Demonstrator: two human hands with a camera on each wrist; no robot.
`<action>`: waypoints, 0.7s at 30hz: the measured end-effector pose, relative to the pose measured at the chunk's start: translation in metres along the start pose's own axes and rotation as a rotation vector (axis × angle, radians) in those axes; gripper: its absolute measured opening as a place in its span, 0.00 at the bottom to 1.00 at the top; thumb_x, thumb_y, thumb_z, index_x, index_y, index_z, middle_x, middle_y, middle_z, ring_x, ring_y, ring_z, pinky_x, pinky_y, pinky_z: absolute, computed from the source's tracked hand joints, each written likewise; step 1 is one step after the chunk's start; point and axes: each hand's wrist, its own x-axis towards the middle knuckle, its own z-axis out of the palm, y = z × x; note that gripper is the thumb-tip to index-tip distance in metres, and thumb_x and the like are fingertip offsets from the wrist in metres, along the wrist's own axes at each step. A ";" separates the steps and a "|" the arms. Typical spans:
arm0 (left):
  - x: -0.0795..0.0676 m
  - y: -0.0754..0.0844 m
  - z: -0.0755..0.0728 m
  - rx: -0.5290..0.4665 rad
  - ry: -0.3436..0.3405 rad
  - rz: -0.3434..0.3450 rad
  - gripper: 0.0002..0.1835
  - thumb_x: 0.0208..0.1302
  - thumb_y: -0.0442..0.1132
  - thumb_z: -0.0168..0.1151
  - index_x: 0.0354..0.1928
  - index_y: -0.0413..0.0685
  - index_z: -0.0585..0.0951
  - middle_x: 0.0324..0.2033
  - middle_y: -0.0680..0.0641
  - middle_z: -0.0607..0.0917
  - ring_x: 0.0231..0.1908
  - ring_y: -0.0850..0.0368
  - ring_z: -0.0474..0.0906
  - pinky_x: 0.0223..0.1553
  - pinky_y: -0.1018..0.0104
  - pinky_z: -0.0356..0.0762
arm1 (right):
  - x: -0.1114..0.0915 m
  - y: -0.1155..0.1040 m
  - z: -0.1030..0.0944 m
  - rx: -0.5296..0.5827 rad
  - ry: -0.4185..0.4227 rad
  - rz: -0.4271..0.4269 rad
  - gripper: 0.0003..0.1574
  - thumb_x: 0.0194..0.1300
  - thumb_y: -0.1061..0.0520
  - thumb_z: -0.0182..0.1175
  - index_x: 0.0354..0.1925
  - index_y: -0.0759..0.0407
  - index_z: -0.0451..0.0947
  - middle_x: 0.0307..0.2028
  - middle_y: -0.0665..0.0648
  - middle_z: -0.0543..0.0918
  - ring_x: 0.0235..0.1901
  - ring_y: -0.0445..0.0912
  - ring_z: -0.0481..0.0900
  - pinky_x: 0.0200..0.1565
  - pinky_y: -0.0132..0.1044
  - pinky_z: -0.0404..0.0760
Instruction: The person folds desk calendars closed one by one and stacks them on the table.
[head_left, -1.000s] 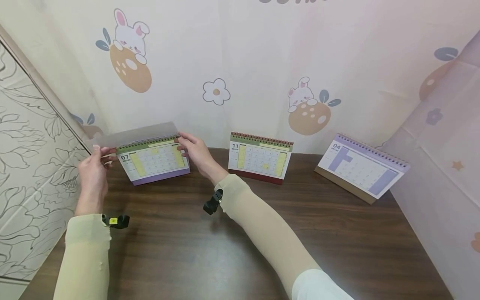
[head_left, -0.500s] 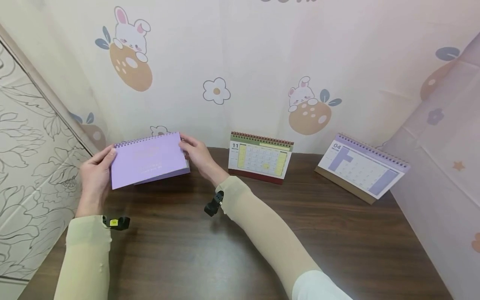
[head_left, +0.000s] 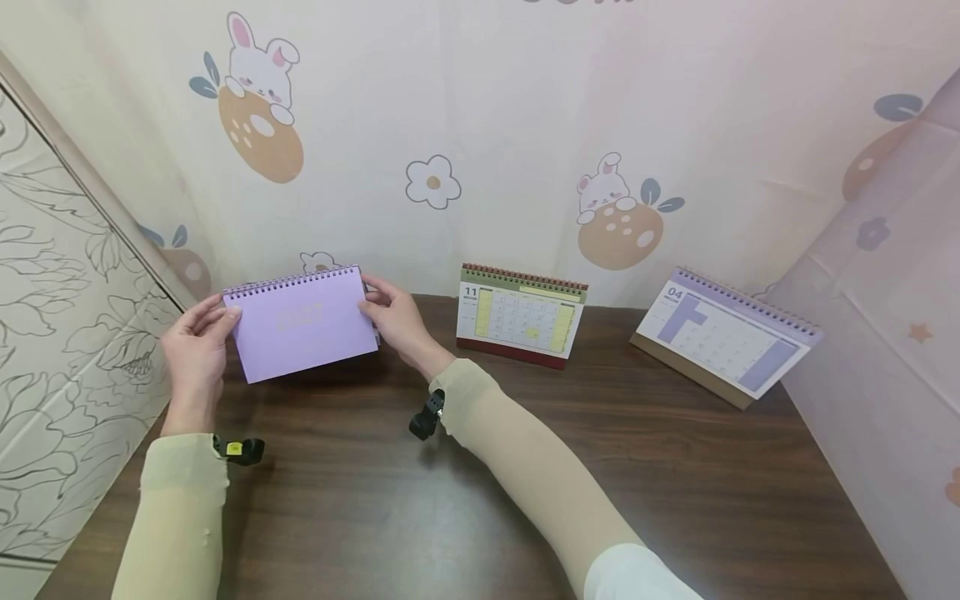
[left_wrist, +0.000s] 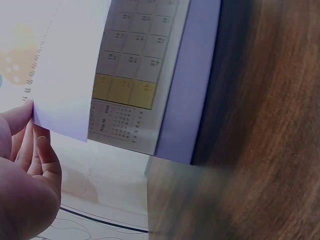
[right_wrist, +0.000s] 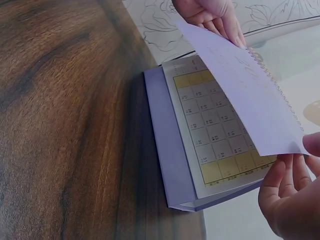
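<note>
Leftmost, the purple spiral-bound desk calendar (head_left: 300, 321) stood on the dark wooden surface (head_left: 465, 492), its lilac cover sheet (head_left: 303, 323) lifted over the page grid. The sheet's left edge was pinched by the left hand (head_left: 193, 350), its right edge by the right hand (head_left: 393, 312). Further right stood a green-topped calendar (head_left: 520, 315) and a lavender calendar (head_left: 722, 333).

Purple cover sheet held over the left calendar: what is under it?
Under the purple cover sheet, which the left hand and right hand pinch at its ends, the wrist views show a calendar page with a date grid and yellow cells. The month number is covered.
</note>
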 end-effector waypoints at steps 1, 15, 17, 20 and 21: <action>0.000 -0.001 0.000 0.008 0.006 -0.003 0.22 0.55 0.33 0.76 0.53 0.45 0.86 0.34 0.55 0.86 0.39 0.64 0.79 0.40 0.80 0.74 | 0.000 0.001 0.000 -0.005 0.010 -0.001 0.28 0.70 0.63 0.61 0.65 0.49 0.76 0.44 0.50 0.84 0.42 0.42 0.82 0.42 0.38 0.83; 0.000 -0.007 -0.002 0.180 0.029 0.037 0.18 0.61 0.41 0.72 0.54 0.50 0.86 0.44 0.56 0.78 0.41 0.65 0.72 0.36 0.78 0.69 | 0.001 0.014 0.004 -0.138 0.096 -0.001 0.24 0.69 0.64 0.61 0.62 0.55 0.77 0.47 0.50 0.84 0.47 0.41 0.80 0.47 0.31 0.79; 0.000 -0.007 -0.002 0.211 0.022 0.035 0.18 0.64 0.43 0.70 0.56 0.52 0.84 0.48 0.57 0.76 0.44 0.66 0.71 0.39 0.77 0.69 | 0.001 0.015 0.004 -0.150 0.096 -0.009 0.24 0.69 0.64 0.61 0.63 0.55 0.77 0.51 0.51 0.83 0.50 0.41 0.79 0.50 0.31 0.78; 0.001 -0.006 0.000 0.218 -0.014 0.007 0.21 0.66 0.46 0.67 0.61 0.53 0.81 0.54 0.55 0.75 0.50 0.64 0.71 0.47 0.75 0.69 | -0.001 0.014 0.004 -0.160 0.087 -0.014 0.26 0.70 0.62 0.60 0.65 0.55 0.75 0.57 0.51 0.81 0.55 0.42 0.77 0.54 0.32 0.77; 0.001 -0.006 0.001 0.236 -0.031 -0.001 0.23 0.68 0.48 0.65 0.63 0.54 0.80 0.57 0.54 0.75 0.53 0.62 0.71 0.51 0.74 0.68 | -0.002 0.013 0.004 -0.168 0.081 -0.014 0.27 0.70 0.62 0.60 0.66 0.55 0.74 0.59 0.51 0.79 0.57 0.42 0.76 0.56 0.34 0.76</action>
